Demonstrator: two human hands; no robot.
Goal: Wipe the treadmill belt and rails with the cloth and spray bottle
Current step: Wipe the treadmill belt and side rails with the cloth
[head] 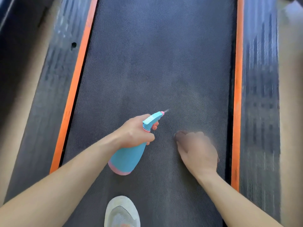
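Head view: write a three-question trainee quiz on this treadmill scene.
1. True or false: the left hand grips the bottle.
2. What colour are the stripes on either side of the belt? A orange; B green; C white.
3. Fill in: at the bottom edge of the view, a ___ stands on the belt.

Key: 1 true; 2 A; 3 shoe.
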